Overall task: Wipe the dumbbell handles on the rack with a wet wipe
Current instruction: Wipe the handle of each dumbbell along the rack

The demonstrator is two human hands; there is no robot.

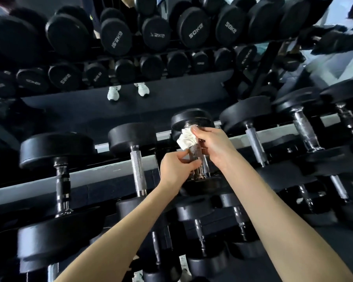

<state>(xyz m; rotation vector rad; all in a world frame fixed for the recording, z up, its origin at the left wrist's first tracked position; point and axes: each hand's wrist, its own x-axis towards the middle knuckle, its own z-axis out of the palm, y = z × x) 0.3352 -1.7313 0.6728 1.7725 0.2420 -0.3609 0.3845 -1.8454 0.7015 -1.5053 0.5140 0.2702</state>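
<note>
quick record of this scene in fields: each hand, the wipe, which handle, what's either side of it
setting: dumbbell rack, dumbbells lying in rows
left hand: grips the lower part of the dumbbell handle
right hand: holds the wet wipe against the upper part of that handle
wet wipe: white, crumpled, just under the far weight head
neighbours: left handle and right handle, both untouched by hands
stage: wiping of this handle appears under way
</note>
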